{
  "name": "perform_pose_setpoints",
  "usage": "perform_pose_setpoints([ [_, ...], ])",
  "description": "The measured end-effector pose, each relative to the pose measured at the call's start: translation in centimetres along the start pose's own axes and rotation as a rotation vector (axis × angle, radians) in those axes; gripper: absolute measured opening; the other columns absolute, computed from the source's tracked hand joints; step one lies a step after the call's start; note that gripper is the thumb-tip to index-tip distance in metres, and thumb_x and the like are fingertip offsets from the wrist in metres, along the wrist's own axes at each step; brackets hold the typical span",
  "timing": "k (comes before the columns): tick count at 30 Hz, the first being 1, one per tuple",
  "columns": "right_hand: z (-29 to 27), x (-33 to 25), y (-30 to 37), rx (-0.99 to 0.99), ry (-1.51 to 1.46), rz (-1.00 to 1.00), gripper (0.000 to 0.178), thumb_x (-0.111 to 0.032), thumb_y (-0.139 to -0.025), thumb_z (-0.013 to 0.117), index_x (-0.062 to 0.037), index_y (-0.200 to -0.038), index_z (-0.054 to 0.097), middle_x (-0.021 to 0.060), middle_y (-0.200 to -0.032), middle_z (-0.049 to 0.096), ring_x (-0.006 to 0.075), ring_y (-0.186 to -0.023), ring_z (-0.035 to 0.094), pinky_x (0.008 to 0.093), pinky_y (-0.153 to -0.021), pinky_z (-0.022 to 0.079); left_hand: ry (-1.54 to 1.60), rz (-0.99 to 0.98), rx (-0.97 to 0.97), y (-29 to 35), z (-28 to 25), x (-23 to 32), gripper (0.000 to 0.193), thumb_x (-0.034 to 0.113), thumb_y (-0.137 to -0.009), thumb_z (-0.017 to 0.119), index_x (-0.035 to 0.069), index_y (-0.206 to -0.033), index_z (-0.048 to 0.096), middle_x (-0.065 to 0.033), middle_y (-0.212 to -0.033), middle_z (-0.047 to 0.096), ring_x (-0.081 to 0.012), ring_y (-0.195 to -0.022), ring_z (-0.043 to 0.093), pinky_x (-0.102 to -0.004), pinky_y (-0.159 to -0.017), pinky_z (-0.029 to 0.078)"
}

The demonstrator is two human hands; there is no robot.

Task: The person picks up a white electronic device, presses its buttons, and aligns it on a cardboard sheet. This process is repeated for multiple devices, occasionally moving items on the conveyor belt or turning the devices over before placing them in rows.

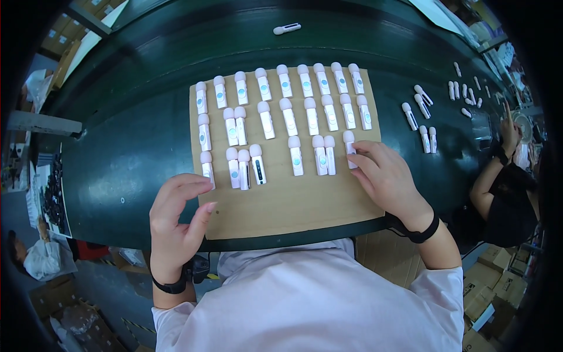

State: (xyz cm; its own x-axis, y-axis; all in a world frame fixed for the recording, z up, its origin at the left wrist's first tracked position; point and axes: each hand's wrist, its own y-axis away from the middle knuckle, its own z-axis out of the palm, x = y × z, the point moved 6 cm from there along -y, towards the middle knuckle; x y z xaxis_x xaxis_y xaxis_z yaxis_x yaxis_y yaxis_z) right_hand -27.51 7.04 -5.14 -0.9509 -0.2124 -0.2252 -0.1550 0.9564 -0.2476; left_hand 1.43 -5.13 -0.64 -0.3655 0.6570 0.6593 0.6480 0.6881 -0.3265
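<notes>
Small white microphone-shaped devices with pale pink round heads lie in three rows on a brown cardboard sheet. My right hand reaches the right end of the nearest row. Its thumb and index finger are closed at the side of one microphone-shaped device. At the left end of that row, my left hand has thumb and fingers apart, holding nothing. Its fingertips are by the lower end of another microphone-shaped device. A device with a dark front strip lies in this row.
The cardboard lies on a dark green work surface. One loose device rests beyond it, and several more are scattered to the right. A co-worker's arm is at the far right. A metal bar juts in at left.
</notes>
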Motion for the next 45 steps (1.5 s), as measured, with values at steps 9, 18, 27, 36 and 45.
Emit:
perform_pose_setpoints([
  [9, -2.2, 0.4, 0.0, -0.052, -0.022, 0.047, 0.034, -0.001, -0.076, 0.073, -0.0045, -0.108, 0.061, 0.0146, -0.117, 0.059, 0.0323, -0.102, 0.061, 0.0383, -0.084, 0.051, -0.111, 0.069, -0.048, -2.5, -2.1, -0.8, 0.021, 0.000, -0.077, 0.071, -0.001, -0.098, 0.065, -0.0150, -0.099, 0.067, -0.0303, -0.093, 0.064, -0.0338, -0.082, 0.051],
  [18, -4.0, 2.1, 0.8, 0.027, -0.039, 0.169, 0.033, 0.001, -0.076, 0.072, -0.0029, -0.107, 0.061, 0.0153, -0.119, 0.059, 0.0311, -0.103, 0.061, 0.0369, -0.086, 0.051, -0.213, 0.059, -0.185, -14.2, -2.4, -5.9, 0.013, 0.009, -0.087, 0.066, -0.001, -0.095, 0.065, -0.0142, -0.096, 0.066, -0.0272, -0.088, 0.064, -0.0341, -0.077, 0.051],
  [27, -4.5, 3.0, 1.6, 0.047, -0.082, 0.237, 0.034, 0.003, -0.075, 0.072, -0.0021, -0.107, 0.061, 0.0159, -0.120, 0.059, 0.0317, -0.103, 0.061, 0.0367, -0.087, 0.051, -0.480, 0.059, -0.385, -26.4, 4.5, -11.0, 0.017, 0.017, -0.091, 0.065, 0.001, -0.097, 0.067, -0.0143, -0.092, 0.068, -0.0258, -0.085, 0.066, -0.0346, -0.078, 0.053],
  [36, -4.0, 3.8, 1.5, 0.007, -0.121, 0.304, 0.035, 0.002, -0.073, 0.073, -0.0018, -0.106, 0.061, 0.0161, -0.120, 0.059, 0.0319, -0.102, 0.061, 0.0367, -0.087, 0.051, -0.587, -0.082, -0.506, -31.2, 10.1, -15.4, 0.029, 0.030, -0.088, 0.070, 0.003, -0.097, 0.067, -0.0148, -0.092, 0.069, -0.0301, -0.084, 0.065, -0.0378, -0.076, 0.051],
  [45, -4.6, 2.3, 1.0, 0.104, -0.265, 0.250, 0.035, 0.001, -0.072, 0.073, -0.0025, -0.104, 0.062, 0.0163, -0.115, 0.061, 0.0321, -0.099, 0.062, 0.0383, -0.083, 0.051, -0.397, -0.019, -0.289, -29.6, 4.5, -13.2, 0.027, 0.026, -0.088, 0.071, 0.001, -0.097, 0.065, -0.0111, -0.088, 0.068, -0.0205, -0.081, 0.065, -0.0316, -0.075, 0.052],
])
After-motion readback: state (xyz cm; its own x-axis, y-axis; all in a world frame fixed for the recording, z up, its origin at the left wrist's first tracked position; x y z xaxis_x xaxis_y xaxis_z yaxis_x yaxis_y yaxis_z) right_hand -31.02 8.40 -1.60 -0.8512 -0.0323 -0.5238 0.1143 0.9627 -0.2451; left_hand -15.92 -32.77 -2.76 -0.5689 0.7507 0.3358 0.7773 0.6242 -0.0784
